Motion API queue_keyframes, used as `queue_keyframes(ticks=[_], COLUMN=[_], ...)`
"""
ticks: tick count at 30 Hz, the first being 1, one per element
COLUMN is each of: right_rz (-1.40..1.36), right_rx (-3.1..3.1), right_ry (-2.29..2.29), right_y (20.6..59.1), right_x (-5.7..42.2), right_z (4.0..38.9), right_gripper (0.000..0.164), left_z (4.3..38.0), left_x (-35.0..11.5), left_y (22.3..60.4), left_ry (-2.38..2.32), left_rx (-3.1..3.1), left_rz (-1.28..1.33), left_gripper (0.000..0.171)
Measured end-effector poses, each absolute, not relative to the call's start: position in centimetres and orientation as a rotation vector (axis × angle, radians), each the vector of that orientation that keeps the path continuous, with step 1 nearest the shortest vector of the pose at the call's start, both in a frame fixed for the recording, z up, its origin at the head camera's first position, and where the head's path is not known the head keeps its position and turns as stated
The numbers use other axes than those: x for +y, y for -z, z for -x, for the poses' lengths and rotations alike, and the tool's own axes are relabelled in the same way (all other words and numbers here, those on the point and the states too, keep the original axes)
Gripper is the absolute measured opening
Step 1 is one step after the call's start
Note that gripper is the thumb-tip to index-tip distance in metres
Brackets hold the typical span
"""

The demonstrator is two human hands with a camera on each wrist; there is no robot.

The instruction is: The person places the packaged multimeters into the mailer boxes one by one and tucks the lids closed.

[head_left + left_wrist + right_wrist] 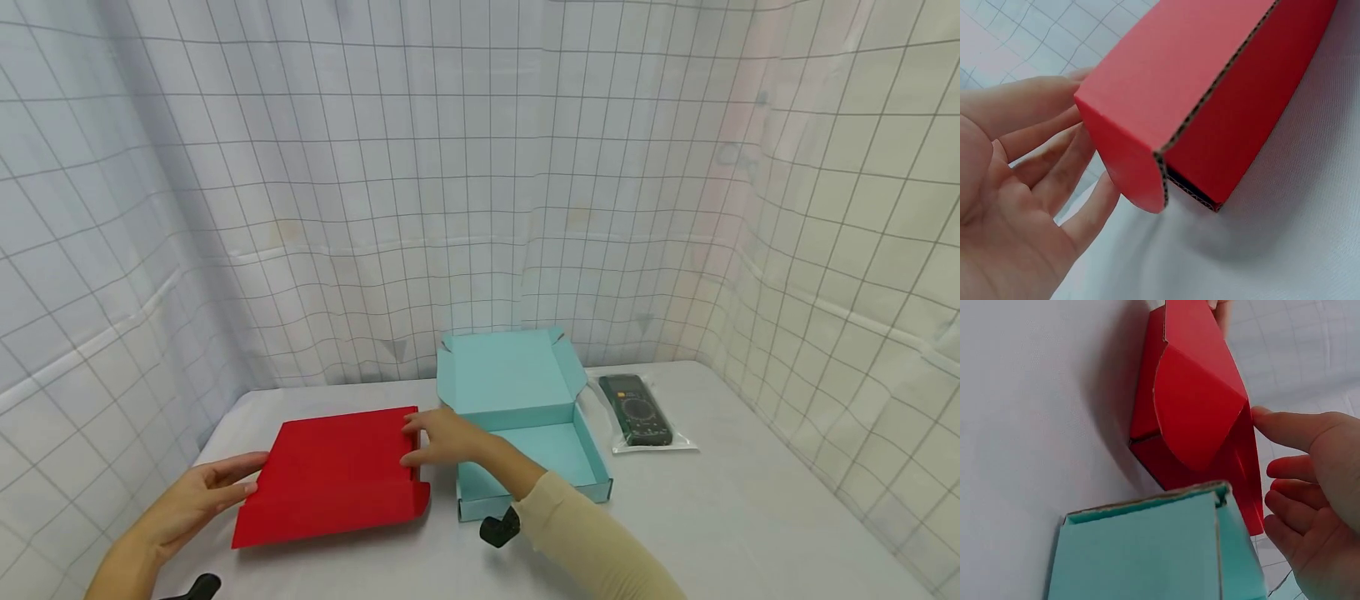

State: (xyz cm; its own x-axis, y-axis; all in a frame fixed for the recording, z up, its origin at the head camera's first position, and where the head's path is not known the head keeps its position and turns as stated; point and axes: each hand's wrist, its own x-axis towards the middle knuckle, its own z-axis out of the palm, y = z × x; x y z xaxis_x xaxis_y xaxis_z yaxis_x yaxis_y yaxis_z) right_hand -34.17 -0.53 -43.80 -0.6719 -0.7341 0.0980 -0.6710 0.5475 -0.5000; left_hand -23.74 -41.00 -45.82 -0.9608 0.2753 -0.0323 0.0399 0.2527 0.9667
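Observation:
A red cardboard box (330, 454) lies on the left of the white table, its lid folded over and its front flap sticking out toward me. My left hand (191, 504) touches the box's left edge with nearly straight, spread fingers. In the left wrist view, a rounded side tab (1125, 165) hangs by those fingers. At the right edge rests my right hand (448, 435), its thumb tip against the lid and its other fingers loosely bent. The right wrist view shows another rounded tab (1194, 406) outside the box wall there.
Just right of the red box stands an open light-blue cardboard box (510, 367), lid raised at the back. Beyond it lies a dark multimeter (636, 408) in a clear plastic bag. Gridded white curtains (480, 167) surround the table (720, 500).

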Motion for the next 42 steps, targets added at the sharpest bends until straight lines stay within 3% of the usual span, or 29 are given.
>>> queue_keyframes(ticks=[8, 24, 30, 42], right_rz=[1.373, 1.302, 1.373, 1.292], right_rx=[2.646, 2.627, 2.580, 2.584], right_ry=[0.617, 0.507, 0.469, 0.448], right_y=[43.2, 42.8, 43.0, 43.0], right_x=[-1.5, -2.5, -2.6, -2.7], right_z=[33.3, 33.3, 33.4, 32.9], right_gripper=[0.053, 0.053, 0.050, 0.061], left_z=[23.8, 23.0, 22.3, 21.3], left_x=[-40.9, -40.2, -40.6, -38.8], left_y=[45.6, 45.8, 45.7, 45.1], left_ry=[-1.741, -1.664, -1.638, -1.292], left_rx=[2.333, 2.379, 2.391, 2.734], left_rz=[-0.271, -0.147, -0.054, 0.160], left_gripper=[0.055, 0.075, 0.071, 0.063])
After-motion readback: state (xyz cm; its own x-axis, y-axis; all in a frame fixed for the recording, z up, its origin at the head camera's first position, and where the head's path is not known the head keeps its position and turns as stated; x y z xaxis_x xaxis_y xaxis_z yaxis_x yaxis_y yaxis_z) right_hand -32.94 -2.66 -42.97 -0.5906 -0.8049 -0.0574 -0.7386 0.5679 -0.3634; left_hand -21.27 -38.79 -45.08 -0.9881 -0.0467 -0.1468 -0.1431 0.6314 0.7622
